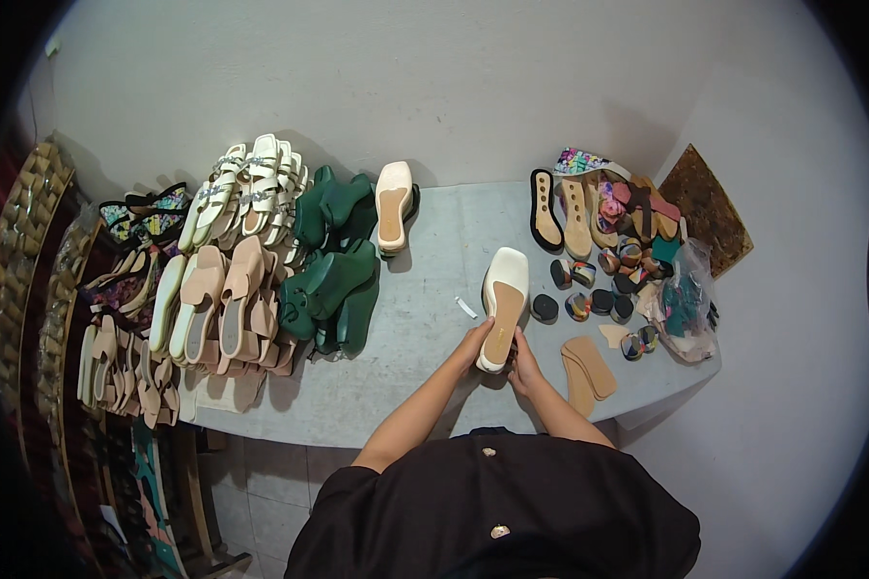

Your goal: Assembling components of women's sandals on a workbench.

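Left hand and right hand both closing around heel end of cream shoe sole, lying toe-away near bench front edge. Tan insoles resting just right; black heel block sitting beside sole; green soles piling left, well apart.

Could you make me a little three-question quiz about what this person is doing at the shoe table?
1. True or false: both hands grip the cream shoe sole at its heel end.
2. What colour are the shoes piled beside the pink sandals? A red, B green, C blue.
3. Which hand is nearer the flat tan insoles?

Key: 1 true, left hand and right hand both hold it. 2 B, the green shoes. 3 the right hand.
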`<state>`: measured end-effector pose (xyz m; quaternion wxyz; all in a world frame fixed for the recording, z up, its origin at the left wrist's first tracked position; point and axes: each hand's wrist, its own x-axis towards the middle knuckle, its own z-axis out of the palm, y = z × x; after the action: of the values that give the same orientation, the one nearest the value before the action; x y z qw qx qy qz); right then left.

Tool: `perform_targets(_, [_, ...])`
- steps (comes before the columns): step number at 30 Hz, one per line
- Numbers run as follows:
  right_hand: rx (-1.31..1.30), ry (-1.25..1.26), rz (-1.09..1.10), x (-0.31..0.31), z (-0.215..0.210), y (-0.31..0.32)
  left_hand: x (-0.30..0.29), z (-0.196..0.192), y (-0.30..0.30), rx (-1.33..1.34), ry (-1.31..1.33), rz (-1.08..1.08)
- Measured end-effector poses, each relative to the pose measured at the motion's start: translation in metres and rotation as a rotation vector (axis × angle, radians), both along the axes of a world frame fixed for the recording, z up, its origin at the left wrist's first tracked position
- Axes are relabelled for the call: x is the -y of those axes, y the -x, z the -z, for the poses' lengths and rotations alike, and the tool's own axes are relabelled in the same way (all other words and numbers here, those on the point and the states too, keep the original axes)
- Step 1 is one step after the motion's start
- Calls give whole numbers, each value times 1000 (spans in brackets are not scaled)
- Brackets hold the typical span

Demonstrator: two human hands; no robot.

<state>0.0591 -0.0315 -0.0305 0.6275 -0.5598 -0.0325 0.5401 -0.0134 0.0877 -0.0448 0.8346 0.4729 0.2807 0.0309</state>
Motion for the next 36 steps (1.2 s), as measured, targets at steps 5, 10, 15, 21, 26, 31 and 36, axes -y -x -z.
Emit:
perform_targets(5, [-29, 26, 24, -10, -9, 2, 0, 15, -1, -16, 29, -4])
perform_targets(10, [62, -88, 107, -20, 9, 14, 10, 22, -2, -39, -26, -114])
perform_targets(15, [94, 24, 199, -23, 38, 9, 13, 11, 0, 50, 77, -115])
perform_targets(21, [89, 48, 228, -25, 28, 7, 14, -9, 1, 43, 39, -138])
perform_targets(26, [46, 34, 295, -34, 11, 6, 9, -23, -6, -36, -1, -185])
perform_targets(31, [208, 9, 242, -69, 2, -14, -26, -61, -20, 42, -40, -215])
perform_targets(36, [204, -68, 206, -138, 4, -42, -90, -53, -42, 75, -69, -217])
